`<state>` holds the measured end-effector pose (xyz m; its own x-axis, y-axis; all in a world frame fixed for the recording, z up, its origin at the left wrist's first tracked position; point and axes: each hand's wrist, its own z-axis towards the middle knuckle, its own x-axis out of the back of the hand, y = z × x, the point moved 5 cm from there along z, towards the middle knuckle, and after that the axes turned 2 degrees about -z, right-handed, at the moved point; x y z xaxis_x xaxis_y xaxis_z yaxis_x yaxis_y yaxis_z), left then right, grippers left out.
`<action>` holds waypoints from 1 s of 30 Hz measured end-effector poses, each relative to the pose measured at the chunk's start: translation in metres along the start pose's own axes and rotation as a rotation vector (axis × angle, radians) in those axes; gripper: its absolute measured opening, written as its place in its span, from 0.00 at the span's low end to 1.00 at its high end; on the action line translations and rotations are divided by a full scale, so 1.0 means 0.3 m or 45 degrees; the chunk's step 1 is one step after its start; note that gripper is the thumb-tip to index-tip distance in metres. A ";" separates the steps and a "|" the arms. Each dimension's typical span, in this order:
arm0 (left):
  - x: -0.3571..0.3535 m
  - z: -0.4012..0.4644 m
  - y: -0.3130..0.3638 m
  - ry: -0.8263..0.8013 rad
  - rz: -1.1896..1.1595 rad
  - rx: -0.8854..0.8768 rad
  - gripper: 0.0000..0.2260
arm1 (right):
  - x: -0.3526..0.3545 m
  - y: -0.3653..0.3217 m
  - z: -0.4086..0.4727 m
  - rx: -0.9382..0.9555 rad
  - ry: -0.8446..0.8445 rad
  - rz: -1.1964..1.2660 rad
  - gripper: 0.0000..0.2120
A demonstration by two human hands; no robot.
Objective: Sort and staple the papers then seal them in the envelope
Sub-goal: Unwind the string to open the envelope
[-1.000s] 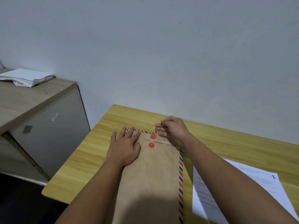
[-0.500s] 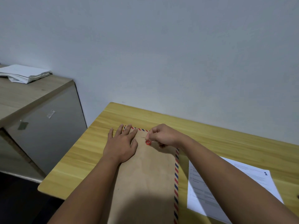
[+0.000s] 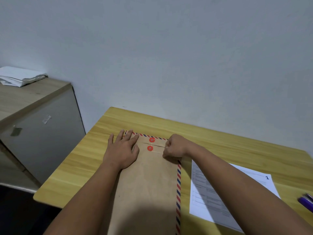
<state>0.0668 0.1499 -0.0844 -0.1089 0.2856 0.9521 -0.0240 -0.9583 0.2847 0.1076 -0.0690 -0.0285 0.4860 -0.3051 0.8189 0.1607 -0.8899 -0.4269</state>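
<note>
- A brown envelope (image 3: 149,189) with a red-and-blue striped border lies lengthwise on a wooden desk (image 3: 74,168), its flap end toward the wall.
- The left hand (image 3: 122,150) lies flat on the envelope's upper left corner, fingers straight and spread, pressing it to the desk.
- The right hand (image 3: 174,147) is curled at the envelope's upper right edge, fingertips pinching a thin string (image 3: 157,151) that runs from the lower button (image 3: 150,148).
- Two red buttons sit one above the other at the flap's edge; the upper button (image 3: 152,139) is on the flap, the lower just below it.
- A printed sheet (image 3: 220,195) marked "1" lies just right of the envelope, partly under the right forearm.
- A purple object (image 3: 305,201) shows at the desk's right edge; what it is cannot be told.
- A stack of papers (image 3: 20,77) rests on a grey cabinet (image 3: 42,126) at left.
</note>
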 end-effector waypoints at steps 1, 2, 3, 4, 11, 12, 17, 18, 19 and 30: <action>0.001 -0.001 0.001 -0.002 0.004 0.000 0.26 | 0.023 0.010 0.017 -0.027 0.089 -0.076 0.08; 0.001 -0.002 0.001 -0.003 0.005 0.000 0.26 | 0.047 0.019 0.033 -0.052 0.177 -0.127 0.08; 0.001 -0.002 0.000 -0.002 0.004 -0.001 0.26 | 0.074 0.027 0.046 -0.071 0.260 -0.167 0.08; 0.001 -0.001 0.000 0.001 0.001 -0.003 0.26 | 0.100 0.033 0.056 -0.085 0.334 -0.195 0.07; 0.006 -0.007 0.002 0.053 -0.067 -0.020 0.27 | 0.197 0.081 0.144 -0.087 0.694 -0.171 0.07; 0.012 -0.010 0.002 0.089 -0.111 -0.025 0.27 | 0.199 0.084 0.154 -0.062 0.719 -0.142 0.09; 0.045 -0.021 0.005 0.339 -0.199 -0.124 0.12 | 0.128 0.065 0.175 0.086 0.480 -0.179 0.33; 0.039 -0.017 0.003 0.331 -0.180 -0.125 0.10 | 0.115 0.046 0.163 0.155 0.441 -0.161 0.35; 0.032 -0.014 0.000 0.315 -0.159 -0.122 0.09 | 0.100 0.029 0.151 0.228 0.394 -0.129 0.37; 0.036 -0.021 0.009 0.304 -0.096 -0.143 0.20 | 0.003 -0.031 0.091 0.490 0.420 -0.579 0.18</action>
<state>0.0592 0.1502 -0.0741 -0.3334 0.3588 0.8718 -0.1494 -0.9332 0.3269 0.1301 -0.0517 -0.0341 0.0202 -0.0713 0.9972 0.6109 -0.7888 -0.0688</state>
